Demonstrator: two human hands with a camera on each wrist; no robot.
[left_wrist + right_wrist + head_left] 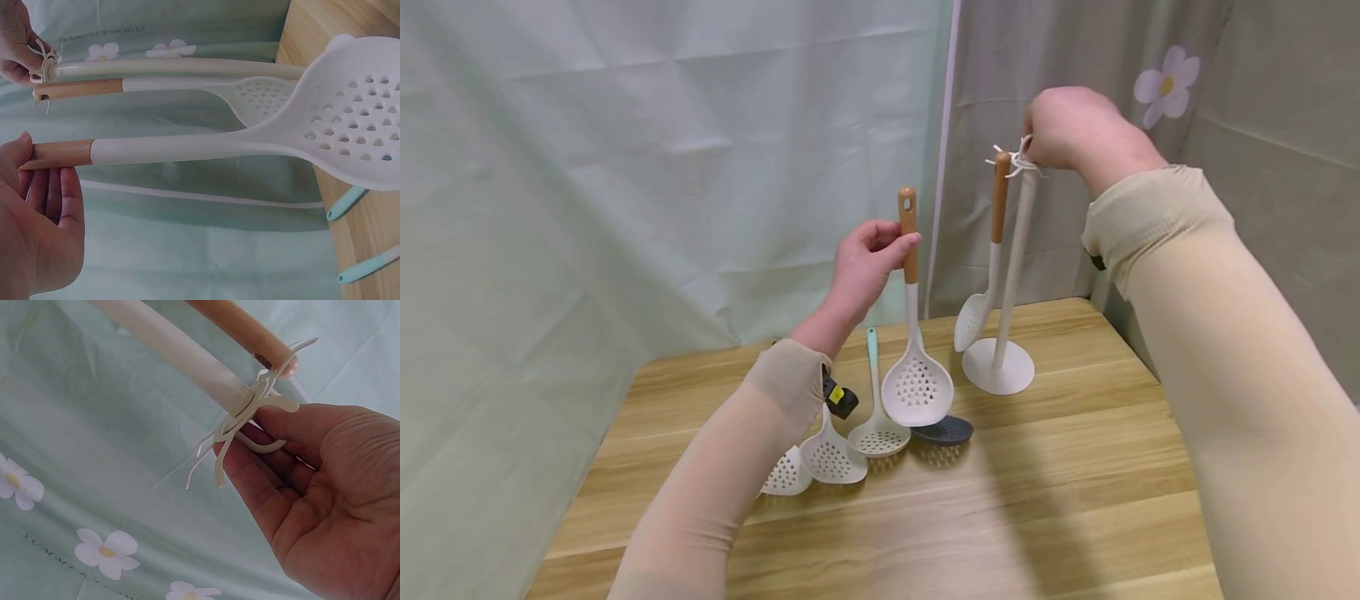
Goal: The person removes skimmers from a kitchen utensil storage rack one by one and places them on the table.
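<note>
My left hand [891, 248] pinches the wooden handle [62, 154] of a white slotted skimmer [917, 387], which it holds upright with the bowl just above the table. My right hand [1036, 148] pinches the white hook ring [250, 419] at the top of a white stand [1015, 267] with a round base [997, 367]. From one hook hangs a white slotted spoon [973, 321] with a wooden handle [1000, 208]. The left wrist view shows the skimmer [356, 112] beside the stand's pole [175, 67] and the hung spoon [262, 97].
Several more slotted utensils lie on the wooden table [1075, 500] under my left arm: two white ones [831, 458], one with a teal handle [878, 433] and a dark grey one [943, 431]. Pale curtains [625, 167] hang close behind the table.
</note>
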